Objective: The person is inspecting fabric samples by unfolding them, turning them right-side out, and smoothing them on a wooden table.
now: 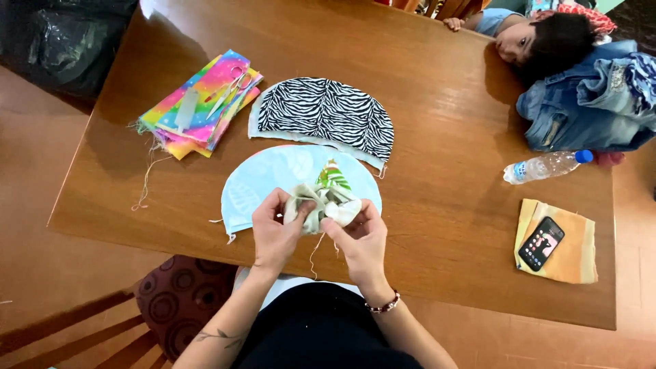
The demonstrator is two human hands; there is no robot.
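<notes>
Here, in the head view, both hands are working at the lower centre of the frame, just above the near edge of the wooden table [444, 89]. The left hand [275, 229] is pinching the left side of a small bunched piece of cream fabric [320, 203], with its thumb and fingers pressed together on the cloth. The right hand [361, 239], which is wearing a beaded bracelet [384, 305] at the wrist, is gripping the right side of the same bunch between thumb and fingertips. A loose thread is hanging down from the bunch between the two hands.

The bunch is sitting over a pale blue half-round fabric piece [273, 181], which is lying flat on the table in the middle of the frame; a bit of green patterned cloth is showing just above the bunch. Touching the blue piece's upper edge, a zebra-striped half-round piece [326, 113] is lying. To the upper left, a stack of rainbow-coloured fabric [198, 106] is carrying a pair of scissors [231, 89] on top.

At the right, a clear plastic bottle [543, 166] with a blue cap is lying on its side, and below it a phone [541, 243] is resting on a yellow-orange cloth [570, 253]. In the upper right, folded denim [588, 102] is piled on the table, and another person is leaning their head at the far table edge.
</notes>
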